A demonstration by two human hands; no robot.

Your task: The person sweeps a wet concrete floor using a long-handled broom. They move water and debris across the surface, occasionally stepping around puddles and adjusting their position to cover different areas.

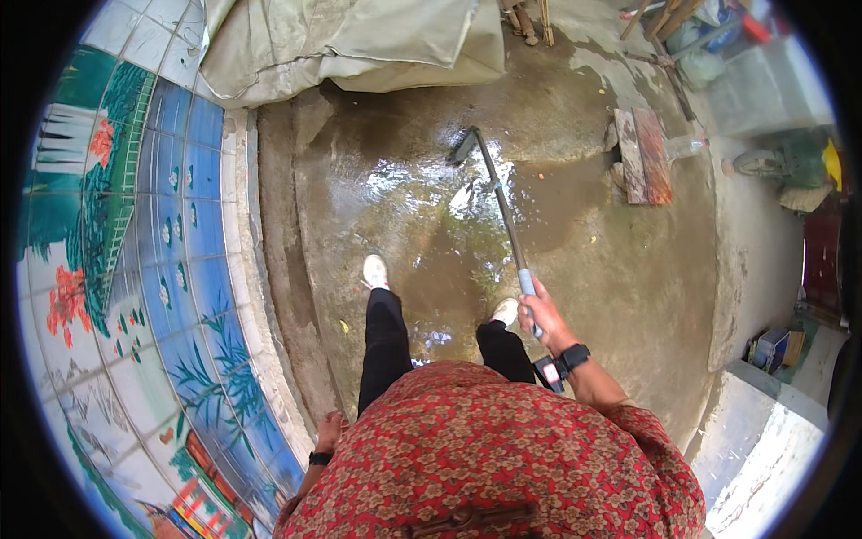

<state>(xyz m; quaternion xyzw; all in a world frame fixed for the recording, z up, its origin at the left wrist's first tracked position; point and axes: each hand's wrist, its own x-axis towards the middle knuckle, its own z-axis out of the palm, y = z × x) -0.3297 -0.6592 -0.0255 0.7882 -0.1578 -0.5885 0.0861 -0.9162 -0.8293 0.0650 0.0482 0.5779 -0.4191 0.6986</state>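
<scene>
My right hand (544,315) grips the grey sleeve of a long-handled floor-cleaning tool (504,202). Its dark narrow head (463,145) rests on the wet concrete floor (431,269); whether it is a brush or a squeegee cannot be made out. A black strap with a small device (552,372) circles my right wrist. Low at my left side hangs my left hand (330,431), close to the red floral shirt (471,445) and away from the tool. Its fingers are small and partly hidden here.
A tiled mural wall (182,249) runs along the left. A pale tarpaulin (377,40) drapes over something ahead. At right lie wooden boards (643,156) with a clear plastic bottle (687,146) beside them. Bags (700,64) and sticks crowd the far right corner. Shallow water reflects light underfoot.
</scene>
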